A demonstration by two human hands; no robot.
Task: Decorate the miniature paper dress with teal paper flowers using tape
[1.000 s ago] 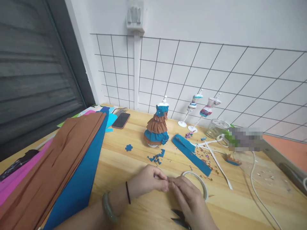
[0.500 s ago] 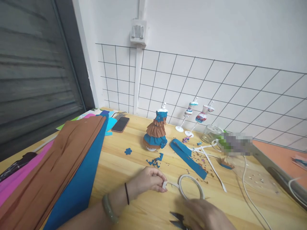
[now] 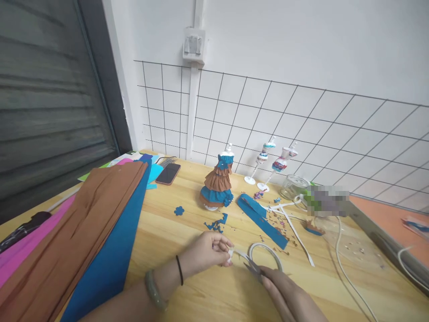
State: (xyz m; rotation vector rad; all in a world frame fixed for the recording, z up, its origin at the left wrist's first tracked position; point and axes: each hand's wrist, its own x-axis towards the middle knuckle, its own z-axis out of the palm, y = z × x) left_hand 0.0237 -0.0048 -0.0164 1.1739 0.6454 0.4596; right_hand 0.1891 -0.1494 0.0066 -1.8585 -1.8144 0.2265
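Observation:
Between the thumb and fingers of my left hand (image 3: 211,250) is the loose white end of the tape, pinched shut. A narrow strip runs from it to the roll of white tape (image 3: 280,261), which rests on the table. My right hand (image 3: 288,290) is closed on a pair of scissors (image 3: 255,269), whose parted blades are at the strip beside the roll; whether they touch it I cannot tell. Beyond my hands stands a small dress form in a ruffled brown and blue paper dress (image 3: 217,182). A blue paper flower (image 3: 178,210) lies to its left.
Blue paper scraps (image 3: 216,222) and a folded blue strip (image 3: 264,223) lie ahead. Brown paper (image 3: 90,214) covers the left side, near a phone (image 3: 168,173). Two small white mannequins (image 3: 279,164), a glass jar (image 3: 293,187) and a white cable (image 3: 339,250) are at the right.
My right hand has picked up the scissors from the table and raised them to the tape strip by the roll. My left hand keeps its pinch, almost in place.

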